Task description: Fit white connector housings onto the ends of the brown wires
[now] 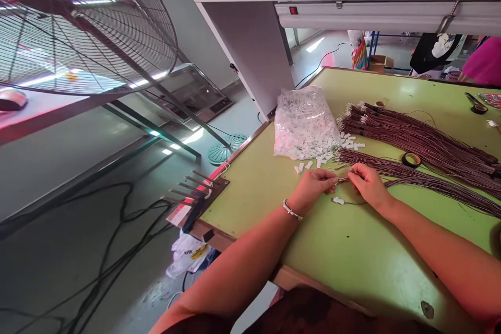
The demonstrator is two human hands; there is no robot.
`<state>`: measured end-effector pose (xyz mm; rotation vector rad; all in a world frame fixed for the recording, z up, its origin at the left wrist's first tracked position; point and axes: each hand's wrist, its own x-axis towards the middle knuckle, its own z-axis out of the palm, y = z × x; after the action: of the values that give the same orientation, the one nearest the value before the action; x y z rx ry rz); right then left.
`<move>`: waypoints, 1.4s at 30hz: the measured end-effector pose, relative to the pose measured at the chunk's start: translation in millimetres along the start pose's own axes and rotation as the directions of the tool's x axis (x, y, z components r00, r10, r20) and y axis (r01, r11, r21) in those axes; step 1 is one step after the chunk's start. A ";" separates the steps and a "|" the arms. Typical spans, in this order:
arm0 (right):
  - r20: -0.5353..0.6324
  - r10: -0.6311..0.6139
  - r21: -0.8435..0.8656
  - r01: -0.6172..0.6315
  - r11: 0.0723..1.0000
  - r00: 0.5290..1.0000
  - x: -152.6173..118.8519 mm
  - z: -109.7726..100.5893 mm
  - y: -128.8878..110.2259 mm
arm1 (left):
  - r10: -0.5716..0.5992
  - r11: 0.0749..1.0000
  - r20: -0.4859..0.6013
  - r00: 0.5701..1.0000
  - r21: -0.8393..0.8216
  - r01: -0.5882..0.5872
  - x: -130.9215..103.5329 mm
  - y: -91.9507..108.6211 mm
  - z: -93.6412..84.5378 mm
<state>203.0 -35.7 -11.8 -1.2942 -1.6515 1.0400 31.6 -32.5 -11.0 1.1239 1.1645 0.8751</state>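
Far left on the green table top [274, 209]: clear plastic bag of small white connector housings [303, 122], some spilled loose beside it [326, 155]

My left hand [313, 188], beaded bracelet at the wrist, fingers pinched narrow on something small; I take it for one white housing, too small to be sure

Between the two hands: the stripped end of a thin brown wire [344, 179], long axis running left to right, tip pointing at my left fingertips, almost touching them

One more white housing [337, 201] lies on the table just below the gap, nearer my left hand

My right hand [368, 185], fingers closed tight on the wire just behind its tip; the rest trails off right toward the near bundle of brown wires [422, 177]

Further back a second, thicker brown bundle [410, 133]; black tape roll [412, 159] between the bundles
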 end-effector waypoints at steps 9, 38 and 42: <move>0.105 -0.006 0.006 0.006 1.000 0.994 -2.2 -2.6 -1.2 | 0.320 0.926 -0.031 0.947 0.224 -0.305 -2.2 -0.4 3.7; -0.114 -0.013 -0.031 0.010 0.999 0.993 -15.3 -9.5 -16.3 | -0.030 0.906 0.116 0.993 -0.416 0.076 -9.5 4.3 -0.2; -0.133 -0.031 -0.044 0.026 0.999 0.991 -16.8 -9.4 -14.2 | -0.016 0.903 0.115 0.993 -0.425 0.064 -8.8 3.9 0.5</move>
<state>209.8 -52.9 3.3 -1.3345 -1.5935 0.8860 30.5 -39.9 -5.0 0.7717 0.8463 0.9680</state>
